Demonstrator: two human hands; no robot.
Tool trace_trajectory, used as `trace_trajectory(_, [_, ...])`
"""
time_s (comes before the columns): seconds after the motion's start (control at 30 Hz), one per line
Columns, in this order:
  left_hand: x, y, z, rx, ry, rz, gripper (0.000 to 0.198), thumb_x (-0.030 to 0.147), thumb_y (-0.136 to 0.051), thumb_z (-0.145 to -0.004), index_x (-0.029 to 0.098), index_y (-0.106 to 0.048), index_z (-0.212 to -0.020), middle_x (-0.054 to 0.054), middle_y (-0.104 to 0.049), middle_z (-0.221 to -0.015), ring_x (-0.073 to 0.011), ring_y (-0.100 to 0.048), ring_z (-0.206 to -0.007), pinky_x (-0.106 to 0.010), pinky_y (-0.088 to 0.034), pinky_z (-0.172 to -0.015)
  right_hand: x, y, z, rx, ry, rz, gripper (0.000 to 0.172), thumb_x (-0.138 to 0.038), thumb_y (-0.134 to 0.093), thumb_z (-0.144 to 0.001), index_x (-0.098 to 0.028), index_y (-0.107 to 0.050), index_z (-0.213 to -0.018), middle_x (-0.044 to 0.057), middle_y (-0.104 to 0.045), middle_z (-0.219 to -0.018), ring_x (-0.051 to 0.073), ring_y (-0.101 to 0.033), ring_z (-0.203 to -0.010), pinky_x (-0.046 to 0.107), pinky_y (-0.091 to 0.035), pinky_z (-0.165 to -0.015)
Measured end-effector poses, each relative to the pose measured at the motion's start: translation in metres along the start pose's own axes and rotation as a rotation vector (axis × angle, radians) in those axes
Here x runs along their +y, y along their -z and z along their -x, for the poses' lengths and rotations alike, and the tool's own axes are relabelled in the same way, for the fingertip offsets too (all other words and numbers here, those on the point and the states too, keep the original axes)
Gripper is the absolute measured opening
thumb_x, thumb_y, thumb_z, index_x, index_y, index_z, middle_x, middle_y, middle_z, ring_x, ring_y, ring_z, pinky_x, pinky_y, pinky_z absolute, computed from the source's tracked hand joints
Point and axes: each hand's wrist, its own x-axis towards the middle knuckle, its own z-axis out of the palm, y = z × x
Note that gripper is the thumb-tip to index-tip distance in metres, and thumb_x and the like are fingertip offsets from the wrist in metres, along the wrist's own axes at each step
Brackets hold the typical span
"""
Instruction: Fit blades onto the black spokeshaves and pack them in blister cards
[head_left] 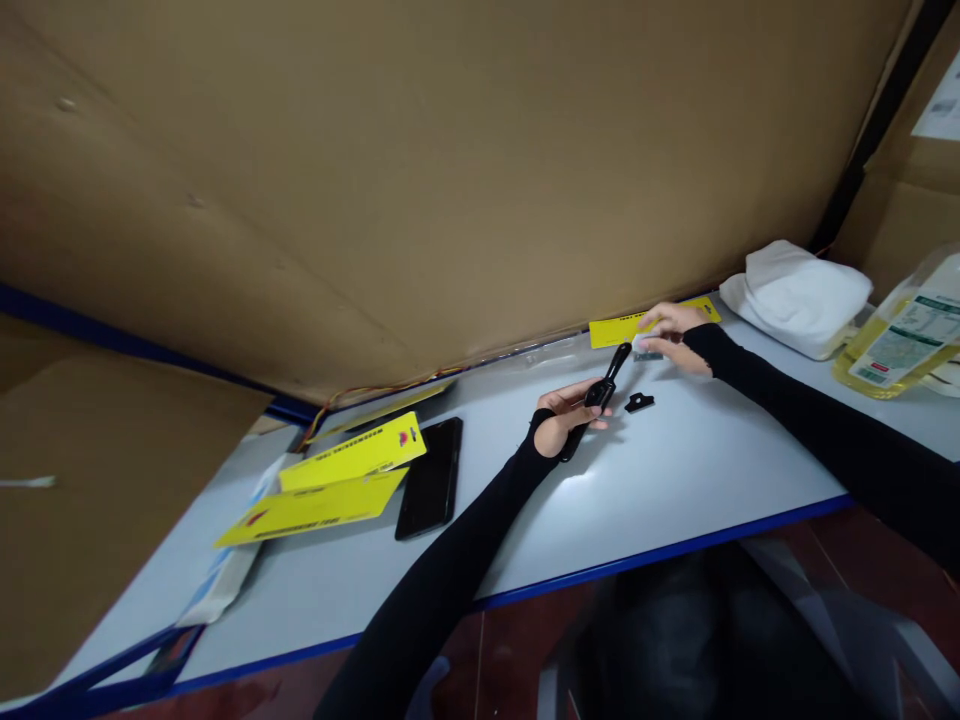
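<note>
My left hand [576, 410] is closed around a slim black hand tool [613, 368], whose looped handle end points up and away from me. Its lower part is partly covered by my fingers. To the right, my right hand [671, 335] pinches a small white wad [640, 343], perhaps tissue or cloth, near the tool's far end. Below that hand a small dark object is mostly hidden. A small black flat piece [640, 402] with a hole lies on the table between my hands. Behind my right hand lies a yellow card [611, 333].
The white table [697, 480] has a blue front edge. On the left are yellow printed cards [360, 450] and a black phone-like slab [431, 480]. On the right are a white cloth bundle [795, 295] and a bottle of yellow liquid [900, 335]. Cardboard walls [450, 180] enclose the back.
</note>
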Motion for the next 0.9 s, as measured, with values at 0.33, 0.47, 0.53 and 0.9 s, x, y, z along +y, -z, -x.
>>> trace_trajectory(0.33, [0.004,-0.004,0.012,-0.268,0.106,-0.132,0.069,0.022,-0.100,-0.062,0.008,-0.076,-0.125,-0.020,-0.081,-0.110,-0.0374,-0.080,-0.100,-0.040,-0.069,-0.076,-0.041,-0.031,0.030,-0.348,0.180,-0.089,0.026,-0.046,-0.080,-0.082,-0.021,-0.083,-0.091,0.004,-0.080,-0.089,0.018,-0.068,-0.084,0.029,-0.045,-0.078])
trace_trajectory(0.47, [0.003,-0.001,0.012,-0.232,0.135,-0.131,0.084,0.022,-0.104,-0.055,0.006,-0.072,-0.131,-0.018,-0.082,-0.102,-0.0337,-0.081,-0.089,-0.047,-0.070,-0.081,-0.038,-0.032,0.035,-0.369,0.084,0.004,0.030,-0.048,-0.080,-0.083,-0.022,-0.082,-0.097,-0.001,-0.072,-0.072,0.014,-0.059,-0.067,0.026,-0.040,-0.068])
trace_trajectory(0.53, [0.004,0.000,0.011,-0.252,0.172,-0.142,0.088,0.020,-0.104,-0.051,0.006,-0.072,-0.131,-0.016,-0.082,-0.095,-0.0314,-0.080,-0.082,-0.049,-0.069,-0.081,-0.040,-0.035,0.039,-0.407,0.083,0.028,0.029,-0.047,-0.082,-0.081,-0.021,-0.080,-0.092,-0.003,-0.066,-0.066,0.011,-0.052,-0.061,0.025,-0.036,-0.064])
trace_trajectory(0.9, [0.017,0.005,0.008,-0.390,0.254,-0.164,0.055,0.025,-0.099,-0.064,0.010,-0.080,-0.113,-0.018,-0.082,-0.096,-0.0367,-0.081,-0.092,-0.045,-0.069,-0.078,-0.039,-0.040,0.043,-0.431,0.175,-0.037,0.028,-0.047,-0.075,-0.086,-0.022,-0.061,-0.090,-0.007,-0.055,-0.064,0.011,-0.043,-0.056,0.024,-0.032,-0.060])
